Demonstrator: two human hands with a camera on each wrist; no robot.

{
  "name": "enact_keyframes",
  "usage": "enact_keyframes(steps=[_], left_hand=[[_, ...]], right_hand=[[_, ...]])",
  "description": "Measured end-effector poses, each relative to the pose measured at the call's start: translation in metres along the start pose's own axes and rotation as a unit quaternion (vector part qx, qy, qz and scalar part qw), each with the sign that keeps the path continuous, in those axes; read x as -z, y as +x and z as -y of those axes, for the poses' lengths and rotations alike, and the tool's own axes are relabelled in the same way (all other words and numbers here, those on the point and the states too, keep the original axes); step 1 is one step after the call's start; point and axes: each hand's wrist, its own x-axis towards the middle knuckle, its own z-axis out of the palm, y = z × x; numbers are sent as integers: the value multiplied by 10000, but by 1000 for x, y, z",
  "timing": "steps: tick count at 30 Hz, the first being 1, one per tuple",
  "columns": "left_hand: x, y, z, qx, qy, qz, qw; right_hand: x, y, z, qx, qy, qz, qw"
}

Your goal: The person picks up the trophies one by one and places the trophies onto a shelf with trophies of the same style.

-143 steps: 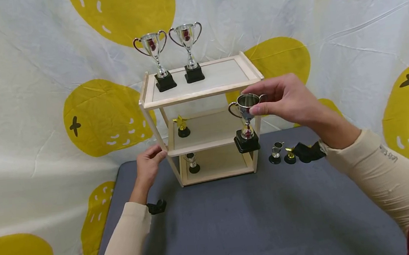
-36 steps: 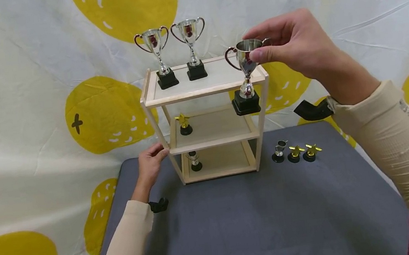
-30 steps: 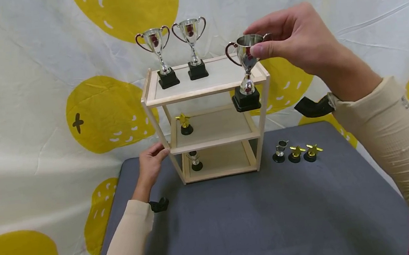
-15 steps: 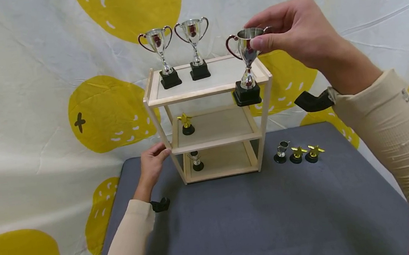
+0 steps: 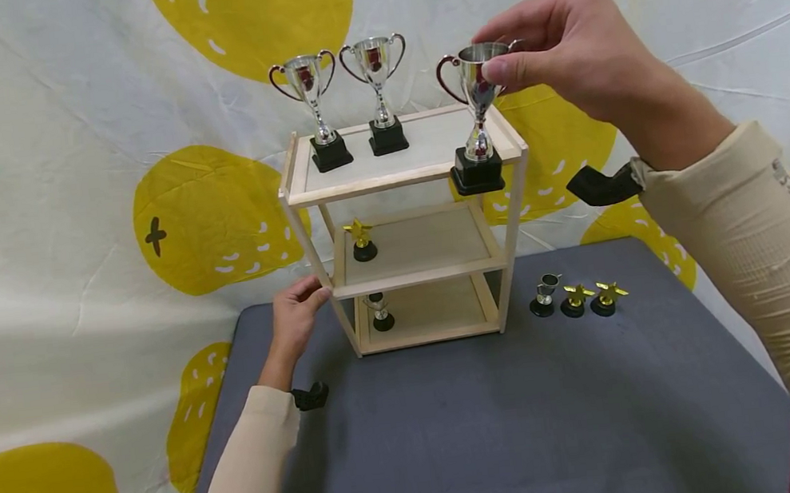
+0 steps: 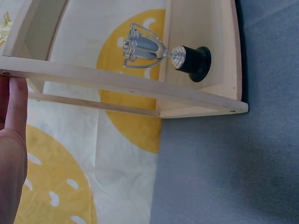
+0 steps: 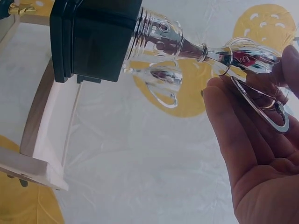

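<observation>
A grey worktop [image 5: 501, 428] carried a three-tier wooden shelf [image 5: 402, 173], whose left front post the left hand [image 5: 294, 321] touched at middle-tier height with relaxed fingers [image 6: 16, 105]. The right hand [image 5: 562, 52] pinched the bowl rim of a silver cup trophy [image 5: 476, 121], fingers [image 7: 229, 126] curled round it, its black base hanging at the shelf's top right front corner. Small print on the right sleeve [image 5: 789, 185] was unreadable. Two matching trophies [image 5: 350, 98] stood on the top tier. Three small trophies [image 5: 574, 300] sat on the worktop right of the shelf.
</observation>
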Motion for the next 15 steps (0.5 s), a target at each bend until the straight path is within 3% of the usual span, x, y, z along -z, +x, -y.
enact_keyframes(steps=[9,15], left_hand=[[1,3,2,-19,-17,-5,10000],[1,3,2,-42,-27,12,10000]], right_hand=[[2,7,-1,-106,-641,-118,9978],[2,12,-4,-140,-295,-142,9994]])
